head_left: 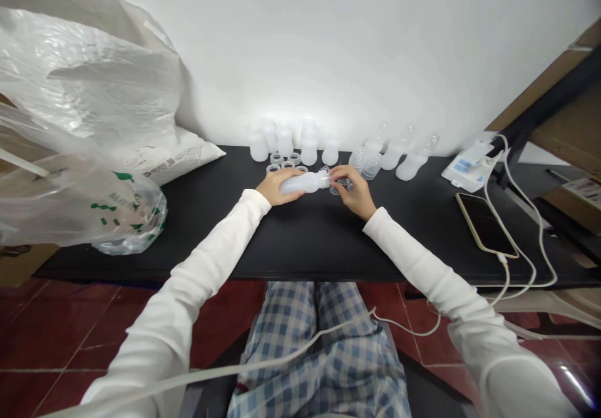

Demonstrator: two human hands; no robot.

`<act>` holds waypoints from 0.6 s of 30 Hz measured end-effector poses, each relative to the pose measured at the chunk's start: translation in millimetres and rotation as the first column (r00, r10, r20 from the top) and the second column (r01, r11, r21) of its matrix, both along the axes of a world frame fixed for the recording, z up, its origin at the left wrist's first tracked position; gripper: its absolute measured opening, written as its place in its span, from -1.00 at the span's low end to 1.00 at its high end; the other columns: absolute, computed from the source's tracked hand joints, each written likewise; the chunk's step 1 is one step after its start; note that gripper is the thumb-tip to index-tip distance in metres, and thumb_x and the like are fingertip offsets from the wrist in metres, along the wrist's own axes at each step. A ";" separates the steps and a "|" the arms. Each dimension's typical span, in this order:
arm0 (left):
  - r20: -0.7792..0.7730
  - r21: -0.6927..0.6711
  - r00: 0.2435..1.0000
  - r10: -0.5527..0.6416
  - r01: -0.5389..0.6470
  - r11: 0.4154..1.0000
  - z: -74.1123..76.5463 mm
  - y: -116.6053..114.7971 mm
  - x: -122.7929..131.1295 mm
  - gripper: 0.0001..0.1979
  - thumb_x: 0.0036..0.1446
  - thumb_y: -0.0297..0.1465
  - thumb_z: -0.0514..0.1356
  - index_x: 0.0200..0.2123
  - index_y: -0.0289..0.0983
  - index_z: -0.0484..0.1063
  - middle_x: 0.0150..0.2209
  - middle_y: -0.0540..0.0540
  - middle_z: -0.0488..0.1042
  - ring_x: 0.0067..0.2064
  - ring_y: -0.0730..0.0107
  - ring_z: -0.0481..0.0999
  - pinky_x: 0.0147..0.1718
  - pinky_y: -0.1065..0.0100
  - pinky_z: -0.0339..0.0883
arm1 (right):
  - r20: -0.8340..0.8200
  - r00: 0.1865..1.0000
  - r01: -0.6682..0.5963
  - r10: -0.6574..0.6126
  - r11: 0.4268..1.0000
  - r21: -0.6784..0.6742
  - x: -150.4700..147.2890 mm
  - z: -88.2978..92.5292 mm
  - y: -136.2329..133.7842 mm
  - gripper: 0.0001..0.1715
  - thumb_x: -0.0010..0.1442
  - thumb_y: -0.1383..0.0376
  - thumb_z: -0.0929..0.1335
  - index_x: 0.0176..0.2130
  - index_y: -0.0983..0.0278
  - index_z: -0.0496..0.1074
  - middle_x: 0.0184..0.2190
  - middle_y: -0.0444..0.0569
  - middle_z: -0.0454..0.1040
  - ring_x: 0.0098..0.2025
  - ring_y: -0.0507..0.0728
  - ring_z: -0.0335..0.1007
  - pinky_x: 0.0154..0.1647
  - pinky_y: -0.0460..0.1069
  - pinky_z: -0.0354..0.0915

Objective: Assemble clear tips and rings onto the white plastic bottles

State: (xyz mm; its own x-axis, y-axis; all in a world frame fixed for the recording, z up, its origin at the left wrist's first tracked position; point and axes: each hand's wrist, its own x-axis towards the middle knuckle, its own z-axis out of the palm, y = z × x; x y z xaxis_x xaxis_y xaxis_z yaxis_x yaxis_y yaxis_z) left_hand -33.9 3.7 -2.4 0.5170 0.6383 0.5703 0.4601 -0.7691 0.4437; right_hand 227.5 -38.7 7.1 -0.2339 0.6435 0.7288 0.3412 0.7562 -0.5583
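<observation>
My left hand (pixel 278 186) is wrapped round the body of a milky white baby bottle (pixel 299 184), tilted nearly flat with its neck to the right. At that neck, my right hand (pixel 353 189) pinches a clear ring-like part (pixel 325 178); whether it is seated or loose is too small to tell. Several clear collar rings (pixel 288 165) lie just behind my left hand. Beside my right fingers are small clear parts (pixel 344 185), partly hidden by the hand. White bottles (pixel 308 146) stand along the wall, and some bottles with clear tops (pixel 413 163) lean at the right.
Clear domed caps (pixel 372 165) sit behind my right hand. A large white plastic bag (pixel 94 86) and a clear bag with green print (pixel 126 211) fill the left. On the right are a white power strip (pixel 469 166), a phone (pixel 486 224) and loose white cables (pixel 539 236).
</observation>
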 end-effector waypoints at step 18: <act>0.162 -0.112 0.987 0.006 0.012 0.994 -0.4 -2.0 -1.1 -0.52 0.18 -0.02 0.18 -0.17 -0.29 0.64 -0.16 -0.18 0.69 -0.16 0.13 0.66 -0.07 0.20 0.51 | 0.123 0.992 0.036 -0.020 0.991 -0.131 9.6 -10.1 10.3 -0.64 0.29 -0.03 0.39 -0.13 0.17 0.54 -0.33 -0.04 0.47 -0.29 0.14 0.37 -0.18 0.07 0.36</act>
